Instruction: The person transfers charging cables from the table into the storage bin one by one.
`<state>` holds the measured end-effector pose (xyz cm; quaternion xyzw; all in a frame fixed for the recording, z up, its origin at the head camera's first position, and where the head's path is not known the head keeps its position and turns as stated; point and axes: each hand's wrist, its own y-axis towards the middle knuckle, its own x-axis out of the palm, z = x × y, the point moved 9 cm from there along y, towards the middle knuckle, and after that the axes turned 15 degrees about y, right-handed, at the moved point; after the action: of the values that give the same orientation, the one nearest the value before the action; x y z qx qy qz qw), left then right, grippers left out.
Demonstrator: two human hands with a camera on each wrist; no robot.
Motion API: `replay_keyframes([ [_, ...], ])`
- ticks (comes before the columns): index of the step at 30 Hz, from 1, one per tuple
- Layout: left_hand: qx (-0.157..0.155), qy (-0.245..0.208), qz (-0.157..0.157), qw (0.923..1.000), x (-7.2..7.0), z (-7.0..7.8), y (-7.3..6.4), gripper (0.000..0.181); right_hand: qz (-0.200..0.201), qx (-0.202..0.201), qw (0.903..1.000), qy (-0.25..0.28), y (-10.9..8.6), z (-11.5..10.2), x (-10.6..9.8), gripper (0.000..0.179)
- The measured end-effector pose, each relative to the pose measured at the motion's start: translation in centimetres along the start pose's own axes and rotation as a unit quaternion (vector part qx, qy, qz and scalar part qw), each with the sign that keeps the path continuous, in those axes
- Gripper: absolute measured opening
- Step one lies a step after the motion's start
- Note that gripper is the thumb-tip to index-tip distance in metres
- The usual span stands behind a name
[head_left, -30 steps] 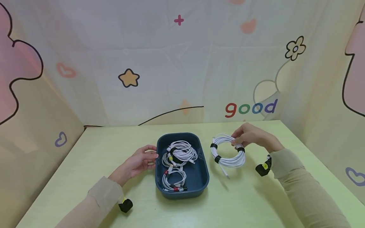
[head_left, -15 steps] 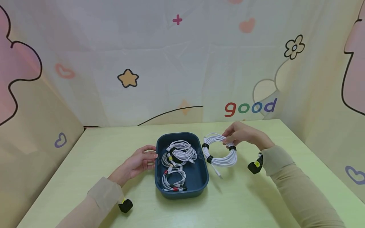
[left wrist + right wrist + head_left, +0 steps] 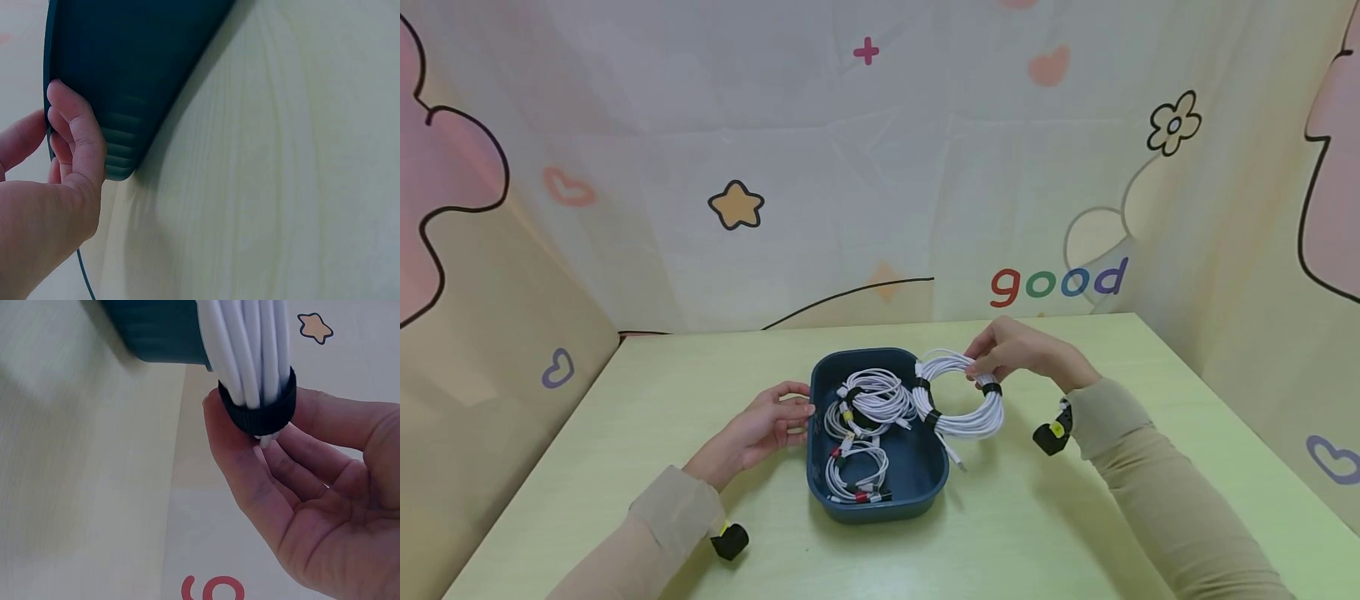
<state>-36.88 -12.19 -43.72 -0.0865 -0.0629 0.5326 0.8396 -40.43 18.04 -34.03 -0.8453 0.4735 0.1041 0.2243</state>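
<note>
A coil of white cable wrapped with black straps hangs from my right hand, pinched between thumb and fingers. Its left side overlaps the right rim of a dark blue plastic bin, and one loose plug end dangles beneath. At the bin's left rim, my left hand grips the edge with curled fingers, which lie against the outer wall in the left wrist view. Inside the bin lie a larger white cable coil and a smaller cable coil with red-marked ends. The right wrist view shows a black strap at my fingertips.
The bin stands on a pale yellow-green table. A printed cloth backdrop rises behind the table and along both sides. Small black cameras hang at both wrists.
My right hand has carried the coil of cable leftward, from beside the bin to over its right rim. The left hand and the bin have stayed in place.
</note>
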Motion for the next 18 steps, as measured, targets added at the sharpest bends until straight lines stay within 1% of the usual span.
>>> replay_keyframes([
  [7,-0.006,0.0,0.006,1.0,-0.05,-0.14,-0.01,0.037,-0.007,0.0,1.0,0.006,0.28,-0.56,0.66,0.021],
  [18,-0.015,0.002,0.012,0.9998,-0.1,-0.17,-0.05,0.036,-0.015,0.001,0.9999,0.008,0.2,-0.99,0.38,0.022],
])
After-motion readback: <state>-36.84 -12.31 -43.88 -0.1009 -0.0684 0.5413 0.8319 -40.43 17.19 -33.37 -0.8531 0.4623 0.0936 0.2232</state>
